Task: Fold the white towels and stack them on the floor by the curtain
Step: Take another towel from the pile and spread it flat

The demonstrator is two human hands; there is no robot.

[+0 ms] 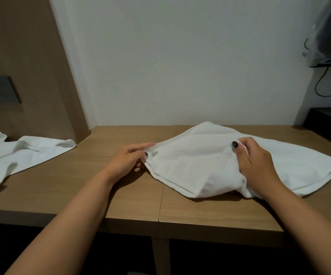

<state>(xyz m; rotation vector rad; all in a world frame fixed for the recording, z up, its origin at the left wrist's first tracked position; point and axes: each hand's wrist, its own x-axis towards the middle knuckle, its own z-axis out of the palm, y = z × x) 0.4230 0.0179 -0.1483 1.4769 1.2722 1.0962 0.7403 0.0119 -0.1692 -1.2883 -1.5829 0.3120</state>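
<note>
Towel (210, 163) on table (101, 195), partly folded. Left hand (127, 161) pinches left corner; right hand (257, 165) grips bunched layer. Second towel (21, 153) unfolded, far left. No stack visible; most work remains.

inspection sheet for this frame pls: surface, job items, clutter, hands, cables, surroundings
Surface: wooden table, seam down the middle.
Job's things: white towel partly folded on the table; second towel crumpled at far left.
Clutter: nothing seen.
Hands: left hand pinches the towel's left edge; right hand grips a bunched fold.
Cables: black cable hanging on the wall, right.
Surroundings: white wall, wood panel; no curtain in view.
</note>
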